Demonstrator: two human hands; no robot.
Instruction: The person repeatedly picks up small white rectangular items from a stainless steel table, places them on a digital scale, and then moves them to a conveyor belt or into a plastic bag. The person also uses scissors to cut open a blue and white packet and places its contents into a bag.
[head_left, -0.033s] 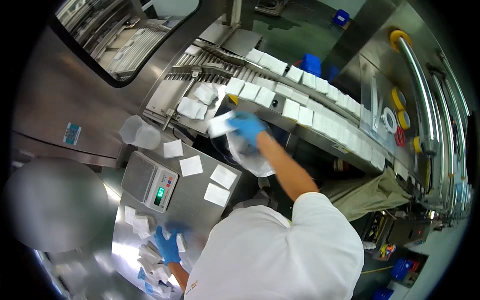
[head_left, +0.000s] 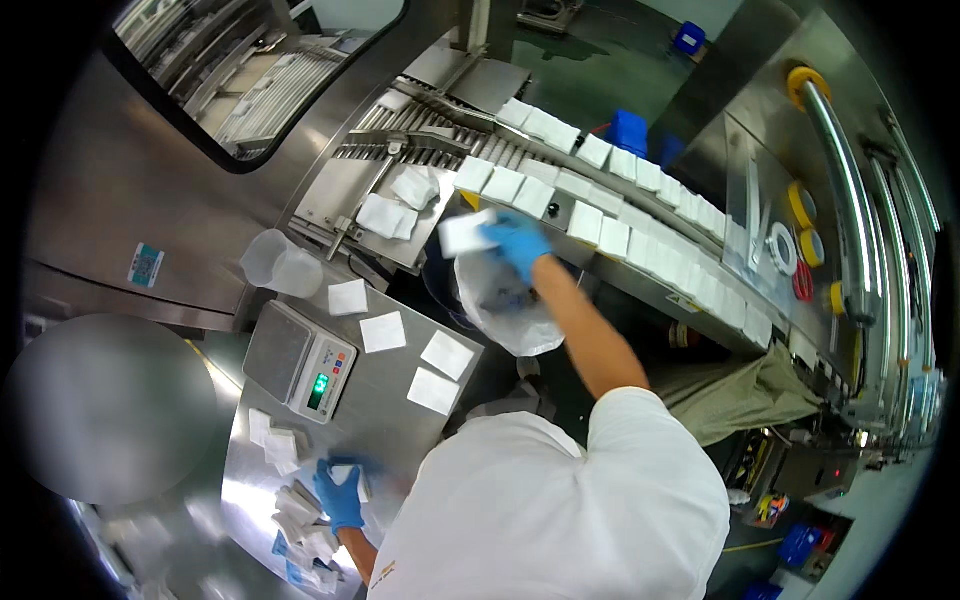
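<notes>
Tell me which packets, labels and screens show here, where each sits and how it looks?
White square packets: two rows along the conveyor.
One white packet: held in the blue-gloved right hand.
Four flat white packets: on the steel table beside the scale.
Scale screen: small, glowing green.
Label: teal and white, on the steel panel.
Left hand: on a white packet pile.

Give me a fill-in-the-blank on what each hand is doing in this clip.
The right hand, in a ____ glove, holds a white packet.
The left hand rests on a pile of white packets on the ____ table.
Beside the scale lie ____ flat white squares.

Missing: blue; steel; four
</notes>
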